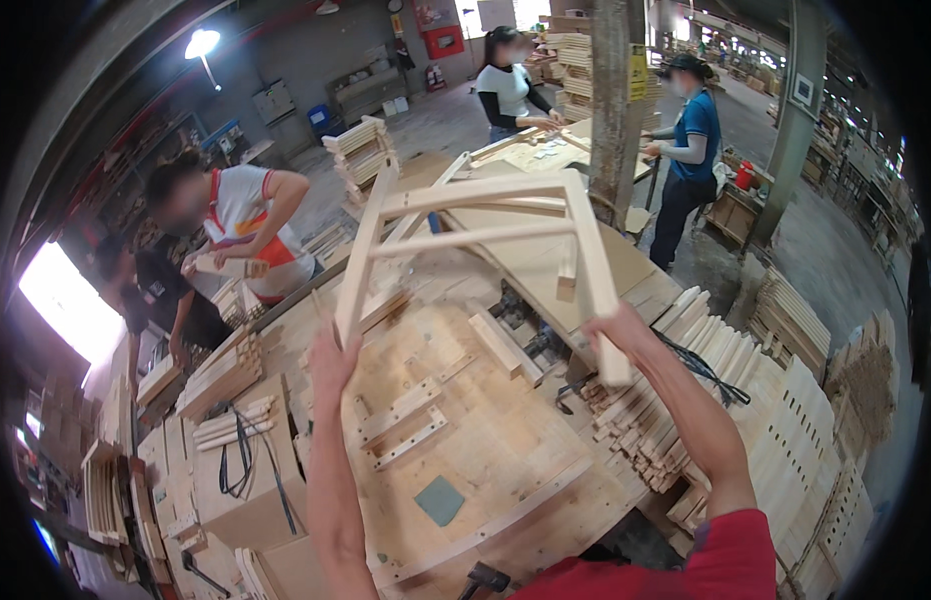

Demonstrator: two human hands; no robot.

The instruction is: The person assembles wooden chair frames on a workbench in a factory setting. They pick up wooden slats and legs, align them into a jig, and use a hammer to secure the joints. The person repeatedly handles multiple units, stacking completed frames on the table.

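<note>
A pale wooden frame, two legs joined by two crossbars, is lifted above the workbench in both my hands. My left hand is closed round the lower part of its left leg. On the other side my right hand grips the right leg near its end. Beneath the frame, wooden jig strips with holes are fixed to the bench top. A small green square sheet lies closer to me, and a wooden block sits toward the bench's far right.
Stacked wooden sticks lie right of the bench, beside drilled panels. At left stands a cardboard box with sticks and black straps. Several people work around, one in a white and orange shirt. A post rises beyond.
</note>
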